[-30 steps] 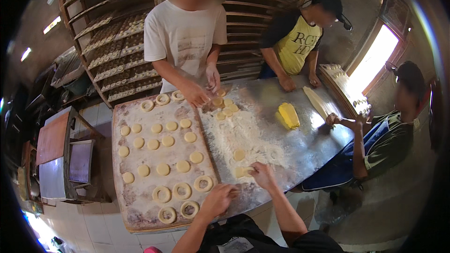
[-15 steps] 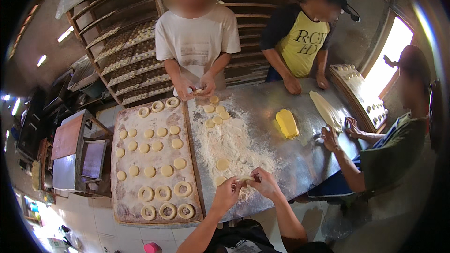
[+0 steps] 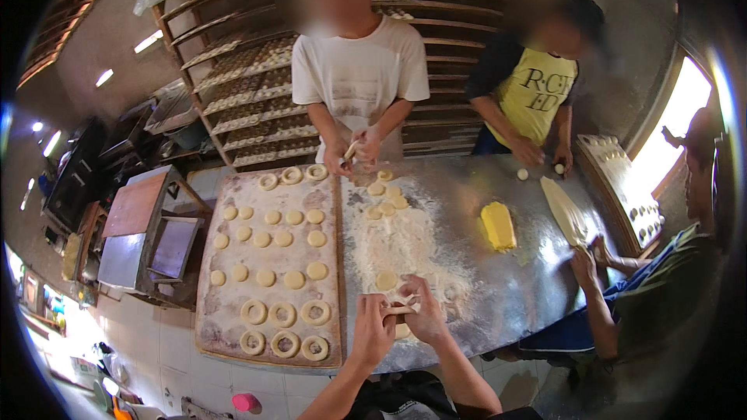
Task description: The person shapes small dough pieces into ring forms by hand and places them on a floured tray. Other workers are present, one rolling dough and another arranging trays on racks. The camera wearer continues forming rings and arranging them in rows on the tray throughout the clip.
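Note:
Over the near edge of the metal table, my left hand (image 3: pixel 374 331) and my right hand (image 3: pixel 425 317) hold a dough ring (image 3: pixel 398 310) between them. Fingers of both hands wrap into the ring, and its hole is mostly hidden by them. Just beyond my hands a flat dough round (image 3: pixel 387 280) lies in the scattered flour (image 3: pixel 401 245). Another dough round (image 3: pixel 401 331) shows partly between my wrists. To the left, a floured board (image 3: pixel 268 295) carries rows of flat rounds, with dough rings (image 3: pixel 285 313) along its near and far ends.
Across the table, a person in a white shirt (image 3: pixel 362 70) holds a dough ring (image 3: pixel 352 150). Several rounds (image 3: pixel 387 201) lie near them. A yellow block (image 3: pixel 498 225) sits mid-table. At right, two other people work by a long dough strip (image 3: pixel 564 210) and a tray (image 3: pixel 618 179).
The view has shifted, moving the scene rightward. My fingers have changed position on the dough ring, the right hand's fingers lifting higher. Two dough balls now show near the far-right person's hands.

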{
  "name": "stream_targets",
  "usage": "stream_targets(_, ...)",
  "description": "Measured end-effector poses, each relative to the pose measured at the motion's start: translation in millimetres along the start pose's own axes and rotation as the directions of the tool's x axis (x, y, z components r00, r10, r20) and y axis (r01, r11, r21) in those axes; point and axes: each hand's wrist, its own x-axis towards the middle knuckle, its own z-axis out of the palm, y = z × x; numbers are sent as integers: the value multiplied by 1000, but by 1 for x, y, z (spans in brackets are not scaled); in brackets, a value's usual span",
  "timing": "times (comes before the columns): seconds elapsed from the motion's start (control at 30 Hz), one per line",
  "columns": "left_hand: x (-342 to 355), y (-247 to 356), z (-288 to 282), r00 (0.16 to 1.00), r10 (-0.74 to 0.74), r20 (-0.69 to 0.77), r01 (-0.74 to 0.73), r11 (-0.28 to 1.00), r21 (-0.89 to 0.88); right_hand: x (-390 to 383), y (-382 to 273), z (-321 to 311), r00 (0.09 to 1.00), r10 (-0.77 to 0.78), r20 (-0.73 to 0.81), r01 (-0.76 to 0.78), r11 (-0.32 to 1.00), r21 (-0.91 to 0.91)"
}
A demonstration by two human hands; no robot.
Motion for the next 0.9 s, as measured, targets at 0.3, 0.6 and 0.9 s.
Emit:
stream_targets(0.3,-28,-41,-40,986,-152,72,132,433,-892,3,-26,35,923,15,385,-370,314,875)
stream_targets(0.6,-43,-75,-102,952,-272,-141,268,962,-45,3,-78,128,870,10,493,-329,756,566)
stream_targets(0.9,-49,-130,-184,903,-48,-428,94,992,86,16,-103,218,761,-231,606,220,971,95)
